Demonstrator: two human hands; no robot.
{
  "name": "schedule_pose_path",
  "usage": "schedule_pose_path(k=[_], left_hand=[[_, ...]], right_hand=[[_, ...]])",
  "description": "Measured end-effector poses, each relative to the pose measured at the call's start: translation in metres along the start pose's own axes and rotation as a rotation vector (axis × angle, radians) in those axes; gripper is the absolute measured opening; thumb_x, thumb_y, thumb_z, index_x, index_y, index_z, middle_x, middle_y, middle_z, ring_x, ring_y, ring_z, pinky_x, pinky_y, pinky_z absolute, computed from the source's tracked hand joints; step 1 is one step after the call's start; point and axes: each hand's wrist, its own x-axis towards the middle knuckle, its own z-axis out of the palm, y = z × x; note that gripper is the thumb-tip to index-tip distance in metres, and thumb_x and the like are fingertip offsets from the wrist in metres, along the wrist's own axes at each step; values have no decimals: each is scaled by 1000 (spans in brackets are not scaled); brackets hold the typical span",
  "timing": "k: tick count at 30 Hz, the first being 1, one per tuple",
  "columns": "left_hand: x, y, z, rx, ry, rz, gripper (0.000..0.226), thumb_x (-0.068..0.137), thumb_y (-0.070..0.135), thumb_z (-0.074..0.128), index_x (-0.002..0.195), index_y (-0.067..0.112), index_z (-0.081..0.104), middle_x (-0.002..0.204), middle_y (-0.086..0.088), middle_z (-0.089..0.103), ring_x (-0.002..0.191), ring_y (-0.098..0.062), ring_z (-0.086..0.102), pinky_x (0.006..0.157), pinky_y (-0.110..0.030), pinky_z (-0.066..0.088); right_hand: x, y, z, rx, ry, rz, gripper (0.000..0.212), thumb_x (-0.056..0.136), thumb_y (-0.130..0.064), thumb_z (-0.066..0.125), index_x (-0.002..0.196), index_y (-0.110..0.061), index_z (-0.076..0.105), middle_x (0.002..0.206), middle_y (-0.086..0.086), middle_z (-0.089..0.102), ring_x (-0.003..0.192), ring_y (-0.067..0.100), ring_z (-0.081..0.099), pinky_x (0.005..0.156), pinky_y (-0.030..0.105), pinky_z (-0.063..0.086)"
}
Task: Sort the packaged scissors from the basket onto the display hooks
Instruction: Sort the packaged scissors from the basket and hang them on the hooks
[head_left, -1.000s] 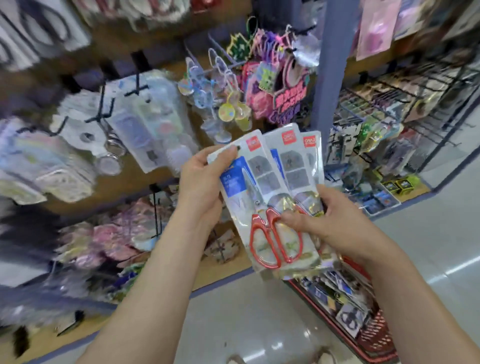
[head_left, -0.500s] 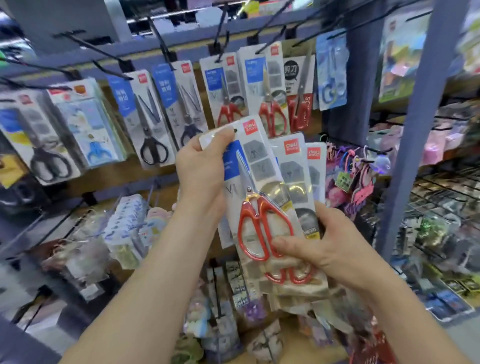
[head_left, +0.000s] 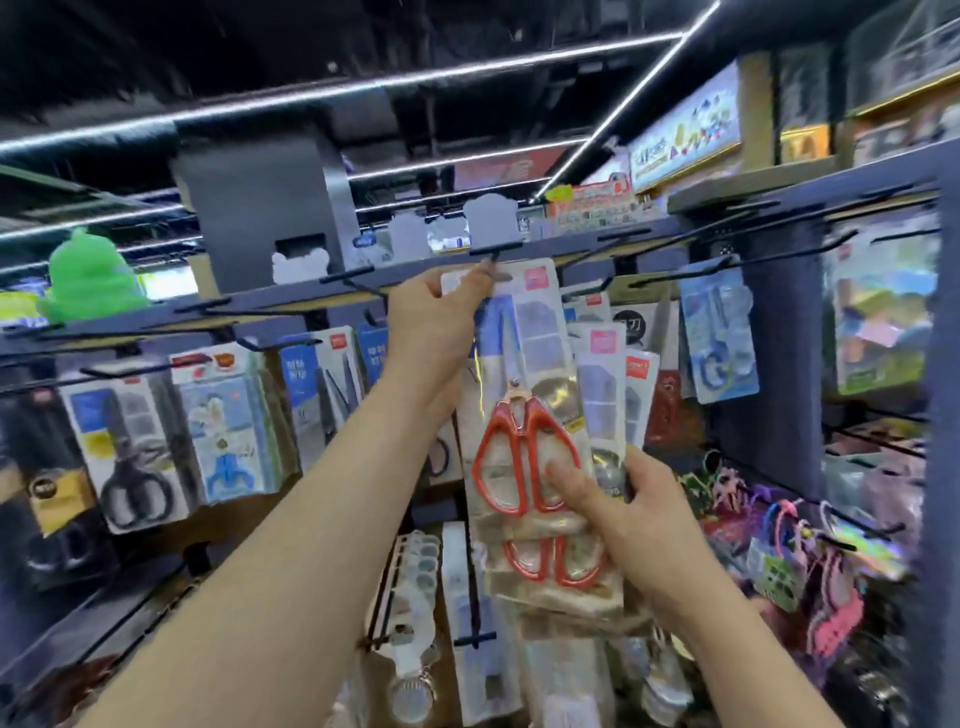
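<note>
My left hand (head_left: 434, 317) pinches the top edge of a pack of red-handled scissors (head_left: 524, 395) and holds it up at a black display hook (head_left: 491, 250) on the top rail. My right hand (head_left: 631, 519) grips the lower part of a fanned stack of similar scissor packs (head_left: 605, 395), thumb pressed on the front pack's red handles. A second pair of red handles (head_left: 556, 564) shows lower in the stack. The basket is out of view.
Other scissor packs hang on hooks along the rail: black-handled ones (head_left: 132, 452), a blue one (head_left: 231, 421) at left, another blue one (head_left: 719, 335) at right. Several bare hooks (head_left: 727, 265) jut out above. A blue upright post (head_left: 769, 364) stands right; trinkets (head_left: 795, 551) hang below.
The view has tilted up from the floor and basket to the top rail. My left hand has lifted the front pack upward to the hook, while the right hand followed with the stack.
</note>
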Motion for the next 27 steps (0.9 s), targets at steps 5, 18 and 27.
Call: schedule_pose_path(k=[5,18,27], left_hand=[[12,-6,2,116,-28,55,19,92,25,69,76,16,71,76,-7,69,69,-16,60,65,-30,48],[17,-29,-3,-27,-39,-166,16,97,21,60,98,8,70,95,-11,76,85,-26,71,87,-50,58],[-18,-78,-31,337,-88,55,55,85,10,75,117,52,59,103,-11,69,88,-24,71,79,-44,61]], right_hand=[[20,16,-5,56,-81,-6,38,68,-46,71,96,-21,75,85,-10,78,80,-1,71,67,10,48],[37,44,-4,96,-123,50,39,63,-50,70,88,-20,74,78,-6,76,74,1,70,63,11,49],[60,45,-11,13,-92,27,28,78,-46,64,55,-31,61,45,-18,50,44,-3,47,48,8,36]])
